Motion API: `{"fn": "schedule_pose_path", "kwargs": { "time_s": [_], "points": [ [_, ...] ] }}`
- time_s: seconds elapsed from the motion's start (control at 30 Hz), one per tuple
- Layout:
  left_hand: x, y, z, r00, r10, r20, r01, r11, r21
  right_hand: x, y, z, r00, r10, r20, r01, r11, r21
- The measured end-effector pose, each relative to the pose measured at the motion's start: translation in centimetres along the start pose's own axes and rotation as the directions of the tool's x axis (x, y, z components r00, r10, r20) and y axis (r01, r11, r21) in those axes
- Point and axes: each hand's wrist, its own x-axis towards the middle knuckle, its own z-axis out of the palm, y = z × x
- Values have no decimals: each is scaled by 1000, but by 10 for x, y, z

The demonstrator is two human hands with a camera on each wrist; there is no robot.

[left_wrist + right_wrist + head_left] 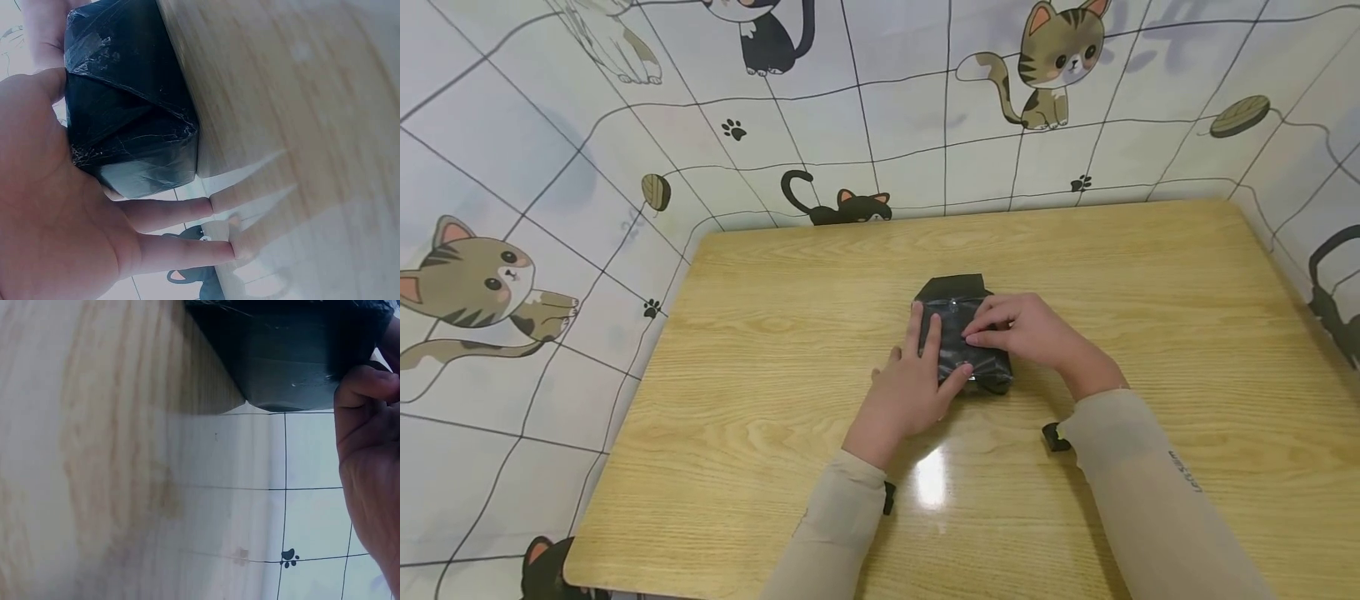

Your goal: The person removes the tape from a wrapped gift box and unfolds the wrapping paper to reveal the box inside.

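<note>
A small box-shaped package (951,317) wrapped in shiny black plastic lies on the table, with a flap of black wrapping spread at its far end. My left hand (906,387) rests on its left part, fingers spread and straight. In the left wrist view that hand (69,194) leans along the creased, folded side of the package (131,94). From the right, my right hand (1026,329) pinches at the black plastic on top, thumb and index fingertips together. The right wrist view has the right hand (375,437) beside the package's upper edge (294,362); its fingertips are partly hidden.
The package sits near the middle of a glossy wood-grain table (760,333). White walls (910,125) with a grid and cartoon cats rise behind the table and at both sides. Small black pieces (1056,437) show by both sleeve cuffs.
</note>
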Motion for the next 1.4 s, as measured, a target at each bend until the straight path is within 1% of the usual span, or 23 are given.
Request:
{"fn": "schedule_pose_path", "kwargs": {
  "time_s": [0.17, 0.3, 0.5, 0.83, 1.07, 1.27, 1.4],
  "points": [
    [1, -1, 1, 1000, 8, -4, -8, 1000, 1, -1, 2, 1, 1000, 2, -10, -2, 1000, 8],
    [1, -1, 2, 1000, 3, -7, -3, 1000, 3, 0, 1, 0, 1000, 10, 0, -10, 1000, 14],
    [2, -1, 2, 1000, 2, -12, -2, 1000, 7, 1, -2, -2, 1000, 25, 15, -25, 1000, -9],
    [3, -2, 3, 1000, 0, -13, 0, 1000, 8, 4, -3, -2, 1000, 9, 26, -8, 999, -37],
    [3, -2, 3, 1000, 1, -15, -1, 1000, 1, 4, -3, -1, 999, -29, 24, 31, 997, -66],
    [2, -2, 2, 1000, 0, -10, 0, 1000, 7, 0, -1, 0, 1000, 0, 18, 1, 998, -69],
    [1, -1, 2, 1000, -1, -9, 1, 1000, 1, 0, -2, 0, 1000, -14, 27, 16, 997, -73]
  ]
}}
